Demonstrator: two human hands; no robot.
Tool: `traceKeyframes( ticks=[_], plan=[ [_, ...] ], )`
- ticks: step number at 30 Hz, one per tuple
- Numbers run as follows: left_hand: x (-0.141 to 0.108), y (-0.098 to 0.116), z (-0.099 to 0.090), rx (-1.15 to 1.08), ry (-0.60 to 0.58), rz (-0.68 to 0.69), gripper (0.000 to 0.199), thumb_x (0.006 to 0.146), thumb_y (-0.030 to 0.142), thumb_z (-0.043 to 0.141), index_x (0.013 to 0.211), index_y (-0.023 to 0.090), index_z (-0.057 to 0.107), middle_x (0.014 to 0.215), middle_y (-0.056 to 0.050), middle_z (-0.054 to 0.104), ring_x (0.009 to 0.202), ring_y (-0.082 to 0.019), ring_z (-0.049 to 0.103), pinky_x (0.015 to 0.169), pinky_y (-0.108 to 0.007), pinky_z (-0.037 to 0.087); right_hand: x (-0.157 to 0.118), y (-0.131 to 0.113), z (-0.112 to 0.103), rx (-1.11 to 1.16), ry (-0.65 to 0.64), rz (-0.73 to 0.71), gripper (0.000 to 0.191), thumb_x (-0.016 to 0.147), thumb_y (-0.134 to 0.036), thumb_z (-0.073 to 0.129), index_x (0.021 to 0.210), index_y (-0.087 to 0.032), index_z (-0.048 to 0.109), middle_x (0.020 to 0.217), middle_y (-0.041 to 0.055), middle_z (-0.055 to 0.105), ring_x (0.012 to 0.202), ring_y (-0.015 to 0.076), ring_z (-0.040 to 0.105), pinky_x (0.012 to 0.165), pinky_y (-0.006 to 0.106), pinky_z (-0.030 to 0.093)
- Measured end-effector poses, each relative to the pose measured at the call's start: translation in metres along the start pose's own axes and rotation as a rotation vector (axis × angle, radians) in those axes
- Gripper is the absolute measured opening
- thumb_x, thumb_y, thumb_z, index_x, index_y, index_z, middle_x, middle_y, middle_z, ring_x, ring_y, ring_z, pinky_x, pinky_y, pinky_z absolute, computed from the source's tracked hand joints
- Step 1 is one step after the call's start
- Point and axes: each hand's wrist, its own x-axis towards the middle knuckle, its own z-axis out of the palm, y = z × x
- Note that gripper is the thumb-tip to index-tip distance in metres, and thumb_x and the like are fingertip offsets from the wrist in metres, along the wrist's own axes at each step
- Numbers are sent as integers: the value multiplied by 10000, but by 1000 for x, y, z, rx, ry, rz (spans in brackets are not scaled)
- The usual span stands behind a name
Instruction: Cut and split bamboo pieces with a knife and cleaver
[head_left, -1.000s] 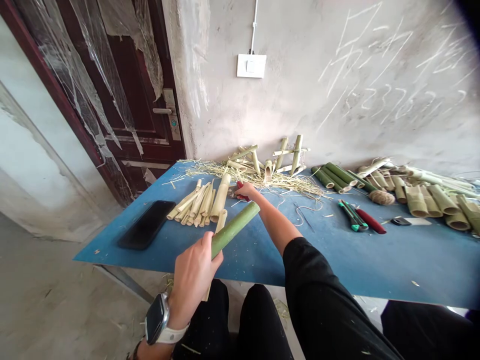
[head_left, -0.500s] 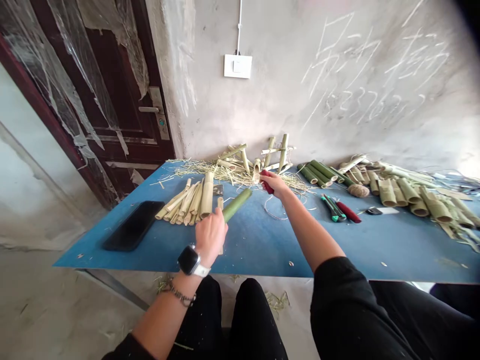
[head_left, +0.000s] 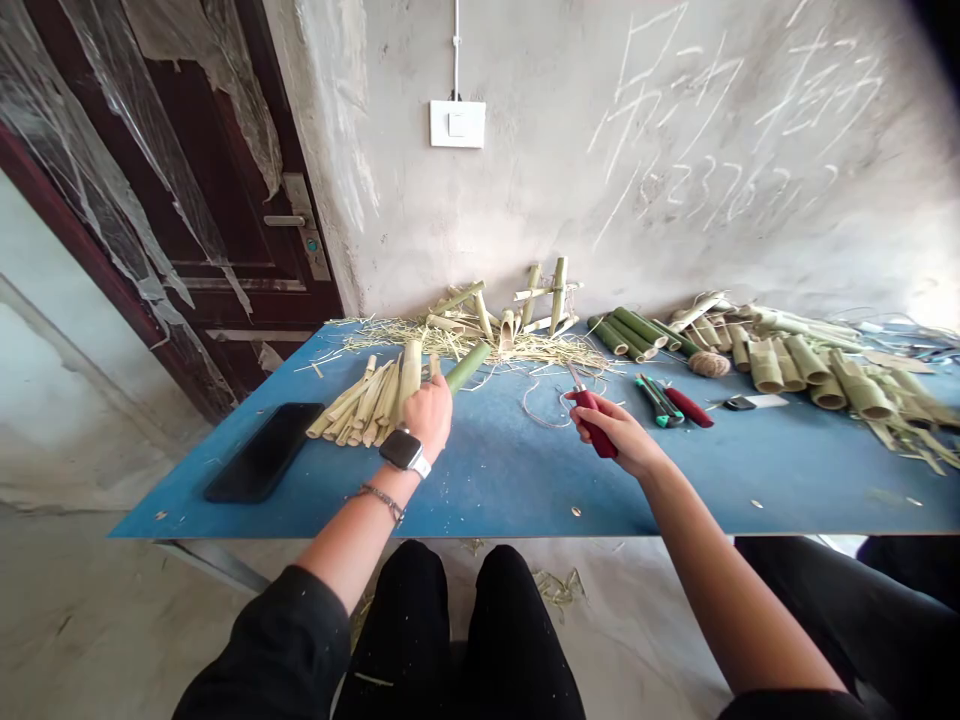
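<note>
My left hand (head_left: 430, 412) is closed around bamboo beside a bundle of split bamboo pieces (head_left: 364, 408). A green bamboo tube (head_left: 469, 367) sticks out past its fingers toward the back right, and the top of a pale strip (head_left: 434, 364) shows above the knuckles. The fingers hide how each piece is held. Over the middle of the table, my right hand (head_left: 616, 432) grips a knife by its red handle (head_left: 598, 430). Its thin metal blade points away from me, near a loop of thin wire or cord (head_left: 544, 405) on the table.
A black phone (head_left: 264, 452) lies at the left of the blue table (head_left: 495, 490). Shavings (head_left: 450, 343) and joined bamboo frames (head_left: 559, 295) stand at the back. Green tubes (head_left: 628, 332), twine (head_left: 709, 364), a green-black cutter (head_left: 660, 402), another red-handled tool (head_left: 688, 406) and cut tubes (head_left: 806, 358) lie right.
My right hand has drawn the knife back toward me and to the right, away from the shavings. My left hand has shifted slightly forward, toward the bundle.
</note>
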Motion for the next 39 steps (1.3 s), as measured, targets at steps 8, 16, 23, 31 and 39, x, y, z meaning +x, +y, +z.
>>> traceKeyframes(
  ticks=[8, 16, 23, 31, 39],
  plan=[
    [-6, 1, -3, -92, -63, 48, 333, 842, 284, 403, 1041, 57, 542, 954, -187, 602, 801, -225, 614, 624, -281, 454, -2, 16, 8, 25, -4, 29, 391, 718, -408, 534, 1030, -180, 477, 678, -31, 443, 514, 67, 415, 494, 210, 353],
    [-65, -13, -9, -1338, -638, 98, 379, 852, 413, 347, 1123, 167, 442, 726, -29, 575, 565, -100, 556, 492, -220, 459, -28, -11, 38, -667, 279, -293, 162, 756, -351, 450, 846, -216, 441, 689, -9, 500, 568, 108, 457, 575, 229, 370],
    [-76, -8, -19, -1565, -728, 154, 387, 674, 145, 562, 1043, 157, 447, 826, -14, 497, 637, -85, 521, 512, -215, 471, -46, -25, 87, -1149, 59, -266, 166, 743, -362, 435, 690, -213, 485, 581, 7, 530, 504, 119, 439, 511, 227, 264],
    [-94, 2, -32, -1533, -635, 195, 323, 697, 128, 469, 1013, 176, 417, 740, 35, 461, 524, -48, 469, 459, -192, 401, -36, -21, 94, -1345, 5, -218, 170, 745, -332, 423, 692, -207, 525, 589, 29, 564, 508, 133, 470, 479, 237, 201],
    [-108, -7, -38, -1576, -649, 116, 330, 713, 129, 460, 1035, 176, 410, 741, 27, 456, 532, -53, 453, 469, -199, 405, -4, -31, 88, -1470, 71, -216, 245, 785, -331, 387, 809, -198, 591, 702, 65, 616, 616, 163, 550, 527, 240, 285]
  ],
)
